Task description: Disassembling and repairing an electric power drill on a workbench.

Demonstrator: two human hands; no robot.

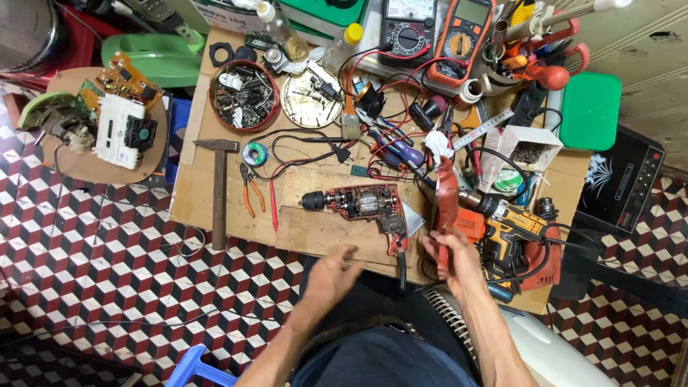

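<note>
An opened red electric drill lies on the wooden work board, its motor and wiring exposed and its chuck pointing left. My right hand grips a long red drill housing half, held upright to the right of the drill. My left hand hovers empty just in front of the board's near edge, fingers loosely spread and blurred, a little below and left of the drill's handle.
A hammer, orange-handled pliers and a red pen lie at the board's left. Round tins of screws, two multimeters, tangled leads and screwdrivers crowd the back. A yellow cordless drill lies right. A circuit board rests on a stool.
</note>
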